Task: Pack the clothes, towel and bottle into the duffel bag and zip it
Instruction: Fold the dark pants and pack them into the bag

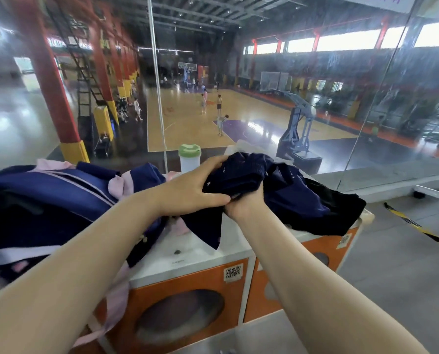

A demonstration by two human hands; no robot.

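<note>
Clothes (287, 198) sit in the middle of the frame as one bunched heap of dark navy fabric, soft and creased; how many garments make it up cannot be told. Part of it is gathered into a lump between two hands, and the rest drapes to the right over the white top of an orange-fronted cabinet (203, 254), with one pointed flap hanging over the front edge.

Left hand (187, 190) lies across the near side of the lump, thumb low and fingers curled over the top, gripping the cloth. Right hand (244, 203) comes up from below, its fingers buried in the folds and closed on the same lump; the two hands touch at the thumb.

One duffel bag (47, 198) fills the left of the frame: navy, smooth woven cloth with pale pink trim and straps, slumped on the cabinet top and overhanging its left end. Its mouth looks unzipped, though the inside is too dark to read. A pink strap loop hangs down the cabinet front at lower left.

One bottle (189, 159) stands upright behind the hands, near centre: a translucent white cylinder with a green lid. A bit of pale cloth (238, 146), possibly the towel, shows just behind the navy heap.

Two round dark windows are set in the cabinet's orange doors.
</note>
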